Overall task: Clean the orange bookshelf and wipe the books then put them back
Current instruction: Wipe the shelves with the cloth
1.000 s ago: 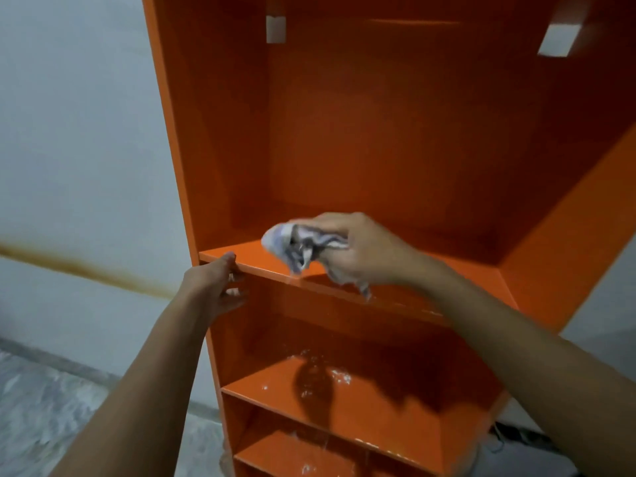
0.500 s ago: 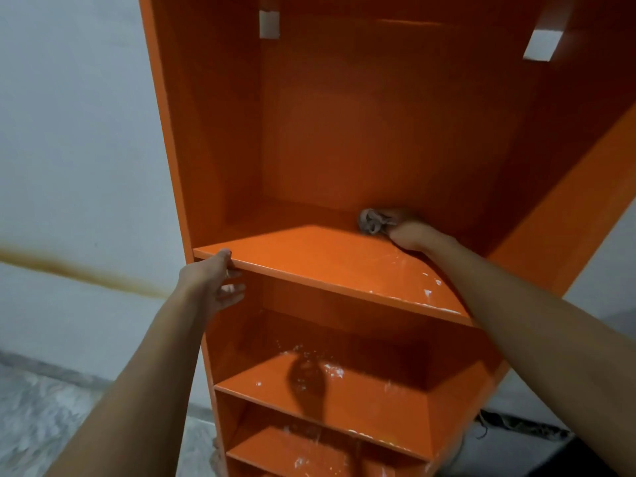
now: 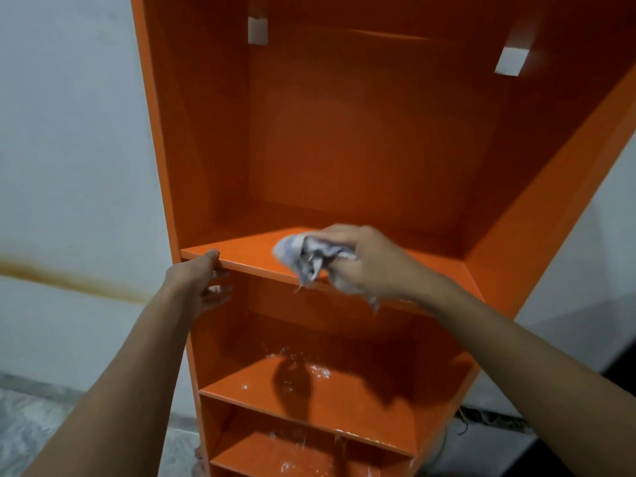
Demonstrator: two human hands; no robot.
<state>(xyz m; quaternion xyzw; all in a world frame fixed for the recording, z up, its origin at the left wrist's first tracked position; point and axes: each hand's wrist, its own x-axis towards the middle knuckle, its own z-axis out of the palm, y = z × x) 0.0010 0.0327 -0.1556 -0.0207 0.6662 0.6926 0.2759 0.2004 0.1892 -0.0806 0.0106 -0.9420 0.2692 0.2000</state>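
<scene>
The orange bookshelf (image 3: pixel 361 139) stands open in front of me, with no books on the boards in view. My right hand (image 3: pixel 368 261) grips a crumpled grey-white cloth (image 3: pixel 304 256) at the front edge of the upper board (image 3: pixel 241 251). My left hand (image 3: pixel 199 282) holds the left front corner of that same board, thumb on top and fingers underneath. The lower boards (image 3: pixel 344 401) carry white wet specks and streaks.
A pale wall (image 3: pixel 69 149) with a brownish stain line runs left of the shelf. Grey marbled floor (image 3: pixel 31 432) lies at bottom left. A dark frayed object (image 3: pixel 488 416) lies on the floor to the shelf's right. Two white tabs (image 3: pixel 257 29) sit high inside.
My right hand has drawn the cloth from the back of the upper board to its front edge. My left hand has stayed on the corner.
</scene>
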